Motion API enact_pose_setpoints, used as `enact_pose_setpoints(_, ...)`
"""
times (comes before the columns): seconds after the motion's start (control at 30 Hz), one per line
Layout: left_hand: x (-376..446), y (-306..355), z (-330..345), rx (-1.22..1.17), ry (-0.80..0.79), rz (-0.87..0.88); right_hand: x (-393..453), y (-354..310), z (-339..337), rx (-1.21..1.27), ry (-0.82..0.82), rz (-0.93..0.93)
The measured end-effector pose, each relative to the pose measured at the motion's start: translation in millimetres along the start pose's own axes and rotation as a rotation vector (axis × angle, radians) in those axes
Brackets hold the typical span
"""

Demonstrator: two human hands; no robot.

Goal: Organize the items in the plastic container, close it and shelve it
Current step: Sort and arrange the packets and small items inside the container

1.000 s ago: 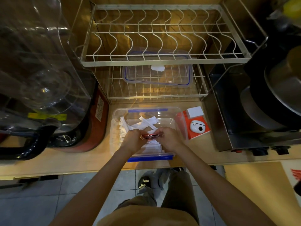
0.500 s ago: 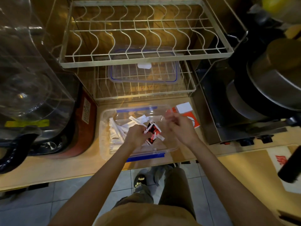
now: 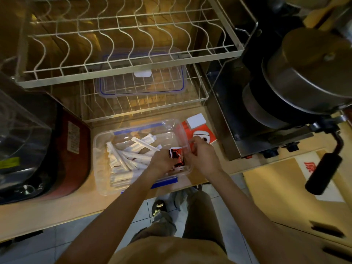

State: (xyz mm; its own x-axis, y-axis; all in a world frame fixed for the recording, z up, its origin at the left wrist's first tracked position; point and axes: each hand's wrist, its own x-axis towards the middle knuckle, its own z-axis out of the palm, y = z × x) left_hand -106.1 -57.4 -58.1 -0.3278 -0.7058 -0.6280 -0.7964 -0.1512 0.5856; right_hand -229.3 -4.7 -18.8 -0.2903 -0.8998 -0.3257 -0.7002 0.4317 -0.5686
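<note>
A clear plastic container (image 3: 99,145) with blue clips sits open on the wooden counter. Inside lie several white stick sachets (image 3: 131,156). My left hand (image 3: 162,162) holds a stack of red, black and white packets (image 3: 177,155) at the container's right end. My right hand (image 3: 202,153) is against the packets and the container's right wall, fingers curled; whether it grips them is unclear. The container's clear lid (image 3: 142,79) with a blue seal lies on the lower wire shelf behind.
A two-tier wire rack (image 3: 122,60) stands behind the container. A red card with a white block (image 3: 198,128) lies right of it. A metal pot on a stove (image 3: 297,73) is at right, a red appliance (image 3: 62,149) at left. Cardboard boxes (image 3: 285,197) stand lower right.
My left hand has carried the packets to the container's right end. My right hand came back from the red card to meet them. The camera has shifted.
</note>
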Motion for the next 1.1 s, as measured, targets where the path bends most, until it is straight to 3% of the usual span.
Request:
enact_pose_setpoints(0.13,1.4,-3.8,-7.4,0.151,-0.06,0.04,-7.0,-13.8,-3.2,-0.184,0.037,-0.159)
enact_pose_setpoints(0.27,-3.3,-3.0,-14.5,0.169,-0.086,0.08,0.3,-28.8,15.4,-0.167,-0.205,-0.319)
enact_pose_setpoints(0.57,-8.2,-11.1,-22.7,0.173,-0.047,0.123,25.6,-40.8,36.4,-0.212,-0.471,-0.175)
enact_pose_setpoints(0.77,-3.5,-22.6,-30.3,0.412,0.246,0.249,24.4,-44.1,29.7,-0.238,-0.484,-0.187)
enact_pose_setpoints(1.1,4.5,-28.6,-31.6,0.725,0.305,0.308,23.6,-48.1,26.3,-0.382,-0.485,-0.234)
